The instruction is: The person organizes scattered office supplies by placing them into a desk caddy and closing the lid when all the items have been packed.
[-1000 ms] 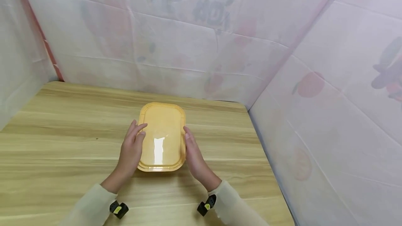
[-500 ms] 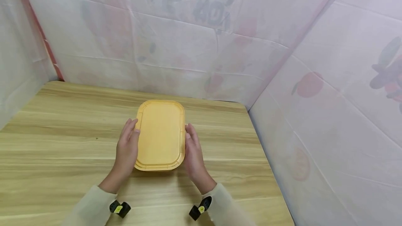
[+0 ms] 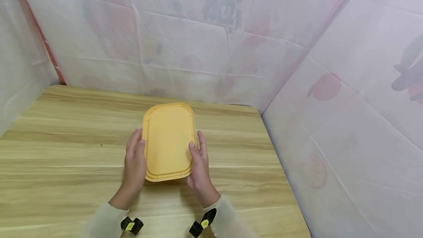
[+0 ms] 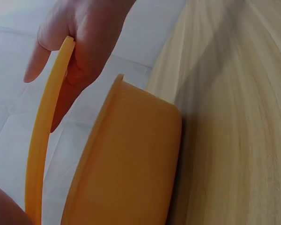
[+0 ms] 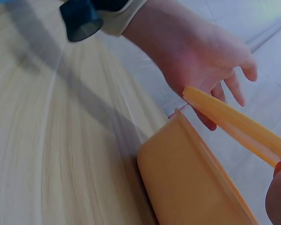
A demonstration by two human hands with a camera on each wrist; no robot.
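Observation:
A yellow rectangular lid (image 3: 169, 140) with rounded corners is raised off a matching deep plastic box (image 4: 131, 154), leaving a gap between their rims. In the head view the lid hides the box, which rests on the table. My left hand (image 3: 133, 162) holds the lid's left edge, thumb along the rim. At the opposite edge my right hand (image 3: 199, 168) grips the lid, its thumb on the top face and its fingers past the rim. In the right wrist view the lid (image 5: 239, 124) slants above the open box (image 5: 182, 173). The inside of the box is hidden.
The wood-grain table (image 3: 72, 142) spreads around the box on all sides. Pale printed sheets (image 3: 198, 47) stand as walls behind it and to both sides. A black camera (image 3: 132, 225) sits on each wrist.
The lid has come up off the box and turned slightly. My left fingers have slid from its top to its edge, and my right thumb now lies over its top.

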